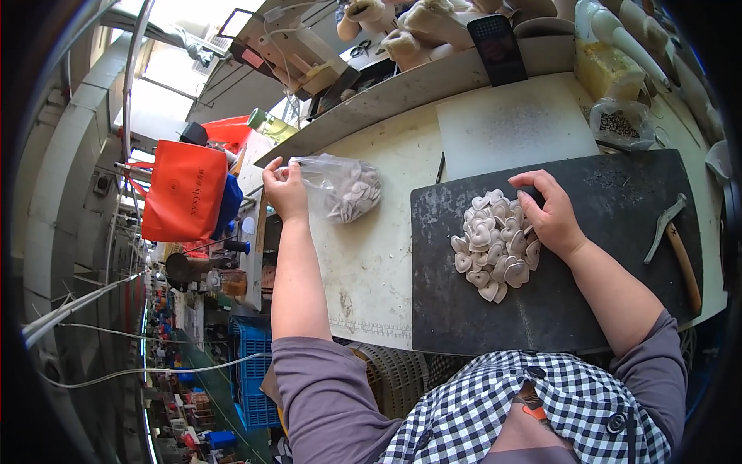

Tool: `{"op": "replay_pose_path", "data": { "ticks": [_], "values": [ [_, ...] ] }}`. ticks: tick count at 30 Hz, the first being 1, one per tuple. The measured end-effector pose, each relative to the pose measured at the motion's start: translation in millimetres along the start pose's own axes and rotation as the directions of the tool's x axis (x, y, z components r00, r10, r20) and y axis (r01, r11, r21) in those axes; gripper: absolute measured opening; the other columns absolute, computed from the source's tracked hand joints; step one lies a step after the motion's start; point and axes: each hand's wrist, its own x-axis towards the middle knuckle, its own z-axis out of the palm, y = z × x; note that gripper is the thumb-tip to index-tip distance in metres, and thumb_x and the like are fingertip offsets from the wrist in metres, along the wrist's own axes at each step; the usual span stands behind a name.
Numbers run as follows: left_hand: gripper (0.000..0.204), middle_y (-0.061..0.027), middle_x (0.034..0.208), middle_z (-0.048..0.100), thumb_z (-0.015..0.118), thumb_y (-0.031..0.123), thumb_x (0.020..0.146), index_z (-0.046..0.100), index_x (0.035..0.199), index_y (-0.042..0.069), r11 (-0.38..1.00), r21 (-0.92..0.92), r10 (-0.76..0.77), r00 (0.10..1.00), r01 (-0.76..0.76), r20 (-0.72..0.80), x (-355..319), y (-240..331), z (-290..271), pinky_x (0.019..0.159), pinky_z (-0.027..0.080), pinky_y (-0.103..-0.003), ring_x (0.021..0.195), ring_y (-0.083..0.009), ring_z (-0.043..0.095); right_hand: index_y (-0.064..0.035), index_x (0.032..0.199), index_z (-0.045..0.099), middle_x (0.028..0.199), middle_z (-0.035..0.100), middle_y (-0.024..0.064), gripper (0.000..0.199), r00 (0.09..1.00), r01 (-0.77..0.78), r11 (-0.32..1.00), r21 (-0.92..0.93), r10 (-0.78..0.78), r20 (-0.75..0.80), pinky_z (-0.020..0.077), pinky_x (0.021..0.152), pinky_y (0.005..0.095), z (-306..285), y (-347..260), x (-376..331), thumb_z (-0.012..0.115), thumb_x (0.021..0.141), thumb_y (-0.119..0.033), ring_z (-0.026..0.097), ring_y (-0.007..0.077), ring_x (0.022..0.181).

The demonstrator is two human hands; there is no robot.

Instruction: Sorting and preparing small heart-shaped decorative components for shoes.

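My left hand (pixel 286 188) is closed in a pinch on the edge of a clear plastic bag (pixel 315 174), which lies on the pale table. Inside the bag are several off-white heart-shaped pieces (pixel 357 193). On the black board (pixel 456 325) sits a loose pile of similar padded hearts (pixel 495 243), some overlapping. At the pile's upper right edge rests my right hand (pixel 553 215), fingers curved and thumb apart, with nothing visible in its grasp. Whether its fingertips touch the hearts I cannot tell.
A hammer (pixel 676 251) lies on the board's right side. Behind the board are a white sheet (pixel 510 127), a thin black pen (pixel 440 167), a phone (pixel 497 50) and a bag of small metal bits (pixel 618 127). A red bag (pixel 184 193) hangs left.
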Motion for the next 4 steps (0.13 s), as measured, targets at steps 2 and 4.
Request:
{"op": "replay_pose_path", "data": {
  "ticks": [2, 4],
  "values": [
    [0.041, -0.0035, 0.085, 0.061, 0.073, 0.015, 0.084, 0.056, 0.119, 0.002, 0.993, 0.115, -0.031, 0.997, 0.024, 0.065, 0, -10, -8, 0.067, 0.049, -0.027, 0.072, -0.0101, 0.053, -0.0034, 0.108, 0.064, 0.108, 0.063, 0.0116, 0.023, 1.000, 0.003, 1.000, 0.006, -0.003, 0.007, 0.0462, 0.093, 0.0344, 0, -1, 0, 0.058, 0.086, -0.006, 0.060, 0.0259, 0.105],
    [0.043, -0.0060, 0.090, 0.064, 0.073, 0.020, 0.084, 0.057, 0.121, 0.003, 0.987, 0.163, -0.005, 0.994, -0.012, 0.108, -2, -18, -12, 0.075, 0.051, -0.029, 0.080, -0.0150, 0.060, -0.0038, 0.109, 0.065, 0.108, 0.063, 0.0121, 0.023, 1.000, 0.005, 1.000, -0.004, -0.005, 0.010, 0.0460, 0.094, 0.0343, 0, -1, 0, 0.058, 0.087, -0.006, 0.060, 0.0256, 0.106]
  ]
}}
